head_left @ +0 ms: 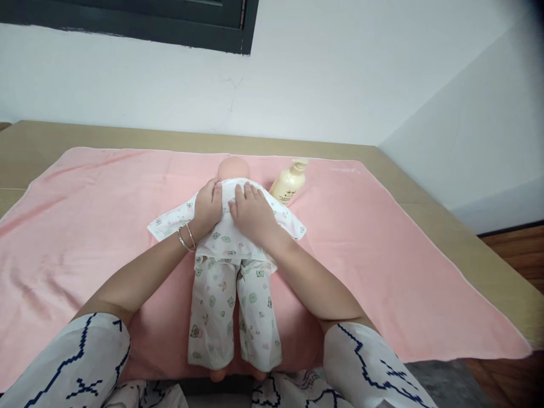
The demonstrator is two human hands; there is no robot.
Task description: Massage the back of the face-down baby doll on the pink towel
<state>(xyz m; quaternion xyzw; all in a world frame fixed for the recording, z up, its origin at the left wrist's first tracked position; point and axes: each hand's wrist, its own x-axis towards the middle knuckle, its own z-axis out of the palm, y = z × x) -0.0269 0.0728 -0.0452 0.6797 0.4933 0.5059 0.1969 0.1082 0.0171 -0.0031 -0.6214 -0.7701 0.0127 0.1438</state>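
The dressed doll point(232, 243) is laid lengthwise on a pink blanket point(374, 272), its feet point(218, 374) at the near edge of the table point(459, 246); if it is drawn nearer, the legs could be tipped over that edge. The blanket could be rucked by the same pull. The bottle point(289, 184), placed by the doll's shoulder, could be knocked by the right hand point(253, 215), which is rested flat on the shirt point(227, 241). The left hand point(208, 204) is curved opposite; whether cloth is pinched cannot be told. Shirt and pants point(212, 323) are white, small-printed, sleeves spread, legs straight.
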